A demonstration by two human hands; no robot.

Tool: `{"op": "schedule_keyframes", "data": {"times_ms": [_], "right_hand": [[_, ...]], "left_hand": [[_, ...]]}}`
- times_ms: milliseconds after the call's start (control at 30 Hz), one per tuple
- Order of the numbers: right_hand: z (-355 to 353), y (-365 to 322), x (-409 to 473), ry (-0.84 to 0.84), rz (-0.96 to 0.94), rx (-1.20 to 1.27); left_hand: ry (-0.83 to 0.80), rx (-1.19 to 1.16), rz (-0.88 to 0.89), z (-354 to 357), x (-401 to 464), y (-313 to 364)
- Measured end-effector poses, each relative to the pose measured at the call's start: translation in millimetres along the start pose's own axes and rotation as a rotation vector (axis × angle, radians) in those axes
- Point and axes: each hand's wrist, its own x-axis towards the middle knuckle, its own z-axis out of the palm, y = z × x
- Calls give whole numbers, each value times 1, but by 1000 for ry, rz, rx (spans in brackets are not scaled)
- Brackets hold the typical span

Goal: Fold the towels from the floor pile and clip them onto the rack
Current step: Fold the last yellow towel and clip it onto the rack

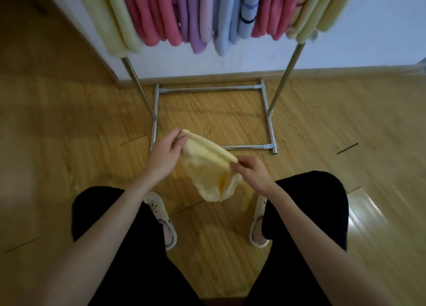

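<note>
A pale yellow towel (207, 167) hangs folded between my hands above the wooden floor. My left hand (167, 152) pinches its upper left corner. My right hand (251, 169) pinches the upper right corner. The towel's lower part droops in a rounded fold between my knees. Ahead stands the metal rack (285, 75), its top loaded with several hanging towels (200, 17) in yellow, pink, purple, blue and striped. No floor pile and no clips are in view.
The rack's base frame (268, 125) lies on the floor just beyond the towel. A white wall (368, 40) with a wooden skirting board runs behind it. My feet in white clogs (161, 215) stand either side of the hanging towel.
</note>
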Motion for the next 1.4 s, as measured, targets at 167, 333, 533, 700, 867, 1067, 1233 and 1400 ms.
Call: {"op": "schedule_keyframes", "data": {"times_ms": [167,333,533,700,867,1067,1233,1400], "right_hand": [[-15,-48,-37,61,-156,131],[-21,-96,-66,116,-327,263],[-33,-158,-90,142,-477,421],[-42,-189,-101,189,-565,374],[-50,-208,-108,227,-628,295],[-54,-223,-112,301,-704,195],[-67,-225,-113,378,-687,224],[-78,-219,-116,430,-647,246]], "left_hand": [[198,-75,233,-25,-17,72],[304,-229,314,-38,-29,131],[241,-231,438,-50,-45,174],[254,-247,451,-59,-57,192],[221,-286,449,-66,-64,196],[12,-269,401,-72,-70,176],[-120,-159,199,-69,-78,141],[-132,-13,44,-71,-76,132]]}}
